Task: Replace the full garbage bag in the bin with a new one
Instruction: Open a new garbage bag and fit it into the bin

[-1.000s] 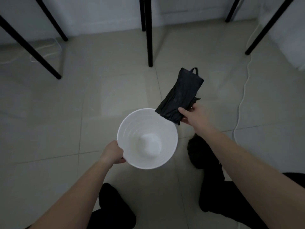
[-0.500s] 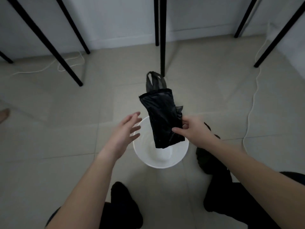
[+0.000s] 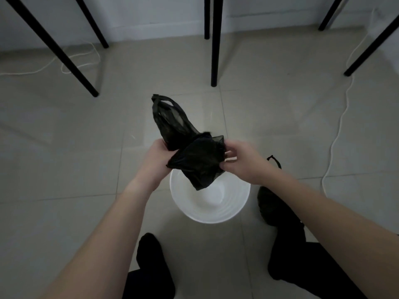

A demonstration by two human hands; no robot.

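The crumpled black thin-plastic garbage bag [image 3: 194,156] hangs between both hands, directly above the far rim of the round white plastic bin [image 3: 216,216]. The left hand [image 3: 154,161] grips the bag's left side with curled fingers; the right hand [image 3: 243,164] pinches its right side between thumb and fingertips. The film is glossy and wrinkled, partly folded, with two looped handles sticking up away from the person. The smooth-walled bin stands open on the beige tiled floor [image 3: 64,169] between the person's dark-clad feet. Slim black table legs [image 3: 213,50] and a white cable [image 3: 336,137] lie beyond.
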